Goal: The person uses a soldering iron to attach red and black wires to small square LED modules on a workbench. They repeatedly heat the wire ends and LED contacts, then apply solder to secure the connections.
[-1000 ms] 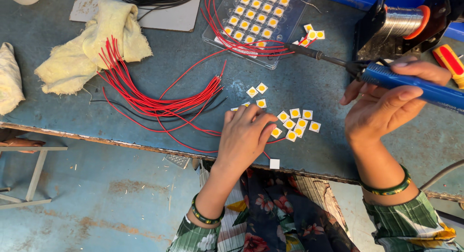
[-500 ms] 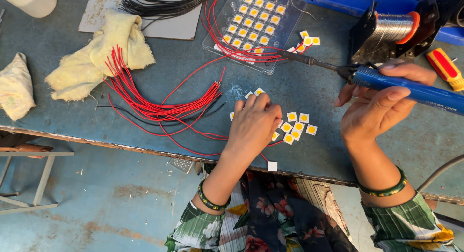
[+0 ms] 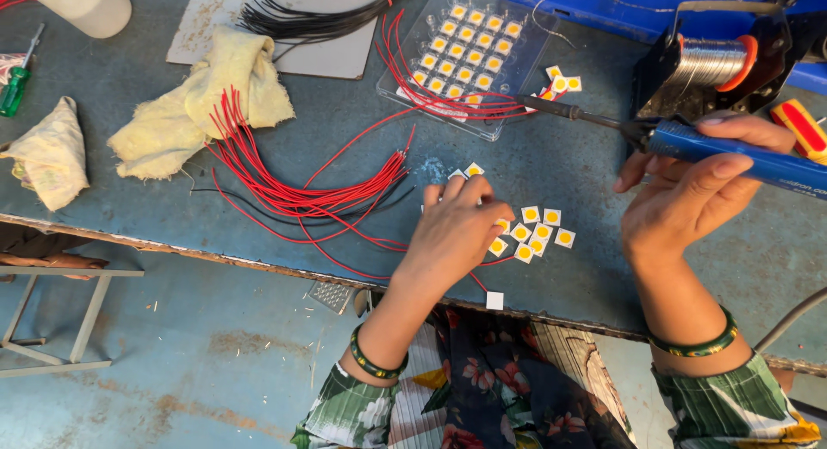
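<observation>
Soldering iron with a blue handle (image 3: 741,160) lies gripped in the right hand (image 3: 689,199), fingers wrapped around it; its long axis runs left-right, with the dark metal tip (image 3: 551,109) pointing left and slightly far, over the clear plastic tray of small white-and-yellow square chips (image 3: 465,57). The left hand (image 3: 452,229) rests palm down, fingertips curled together on loose chips (image 3: 538,229) near the table's near edge, just right of the bundle of red wires (image 3: 293,186). A solder spool (image 3: 715,65) stands far right.

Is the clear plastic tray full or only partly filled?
Partly filled: the clear tray holds rows of yellow chips, with bare pockets along its right side.
</observation>
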